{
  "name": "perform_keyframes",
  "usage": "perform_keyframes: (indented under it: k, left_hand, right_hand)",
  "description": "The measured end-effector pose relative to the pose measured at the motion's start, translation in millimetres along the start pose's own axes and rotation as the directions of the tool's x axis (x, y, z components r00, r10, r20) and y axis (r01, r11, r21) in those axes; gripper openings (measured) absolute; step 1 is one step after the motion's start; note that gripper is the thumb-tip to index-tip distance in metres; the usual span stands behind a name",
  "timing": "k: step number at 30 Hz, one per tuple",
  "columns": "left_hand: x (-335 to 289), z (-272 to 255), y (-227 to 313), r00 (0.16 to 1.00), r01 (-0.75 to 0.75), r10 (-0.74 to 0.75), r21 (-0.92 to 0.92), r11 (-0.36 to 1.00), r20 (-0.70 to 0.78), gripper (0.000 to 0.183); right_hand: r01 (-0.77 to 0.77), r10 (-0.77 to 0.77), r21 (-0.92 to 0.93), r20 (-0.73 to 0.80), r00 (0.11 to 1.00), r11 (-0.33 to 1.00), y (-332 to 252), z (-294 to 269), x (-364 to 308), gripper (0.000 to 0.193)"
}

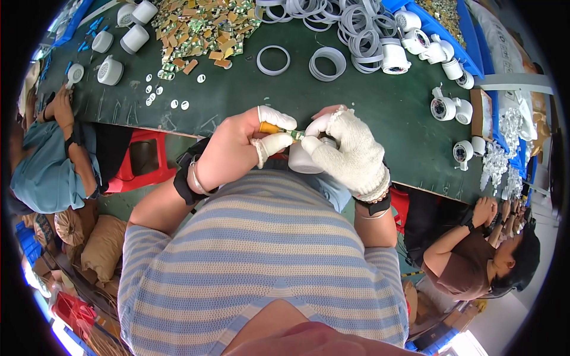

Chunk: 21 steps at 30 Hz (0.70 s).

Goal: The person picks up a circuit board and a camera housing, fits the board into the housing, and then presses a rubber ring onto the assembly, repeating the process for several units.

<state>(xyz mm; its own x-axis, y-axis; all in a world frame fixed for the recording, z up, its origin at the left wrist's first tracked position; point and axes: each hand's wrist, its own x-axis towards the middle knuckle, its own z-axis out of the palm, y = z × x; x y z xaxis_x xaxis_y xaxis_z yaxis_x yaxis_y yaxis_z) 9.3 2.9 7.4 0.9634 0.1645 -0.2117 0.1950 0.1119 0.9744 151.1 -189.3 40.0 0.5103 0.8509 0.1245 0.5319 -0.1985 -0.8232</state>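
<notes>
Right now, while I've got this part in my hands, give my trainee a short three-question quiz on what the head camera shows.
1. True or false: the right hand wears a knitted work glove.
2. What does the left hand hold: A) an orange-handled screwdriver, B) pliers, C) a brush?
3. Fill in: the loose grey rings lie on the ______ workbench.

Key
1. True. It is a white knit glove, and the hand grips a white camera housing.
2. A. The left hand is bare apart from white finger cots, and the tool's tip points at the housing.
3. Green. Finished white dome cameras sit farther right.
</notes>
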Motion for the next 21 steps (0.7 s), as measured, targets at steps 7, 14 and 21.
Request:
perform_keyframes:
  k: [7, 14, 21]
  left_hand:
    - [-6, -1, 14, 0.992, 0.093, -0.098, 0.058, 0.994, 0.084, 0.024]
    - [-7, 2, 6, 0.993, 0.080, -0.067, -0.146, 0.986, 0.095, 0.022]
    - [-12, 4, 8, 0.990, -0.139, 0.135, 0.150, 0.979, 0.035, 0.017]
  right_hand:
    - [0.097, -0.096, -0.004, 0.077, 0.992, 0.995, 10, -3, 2, 0.016]
    - [0.026, -0.033, 0.094, 0.076, 0.997, 0.995, 13, -3, -1, 0.015]
    - [0.293, -0.275, -0.216, 0.109, 0.955, 0.931, 6, -9, 12, 0.013]
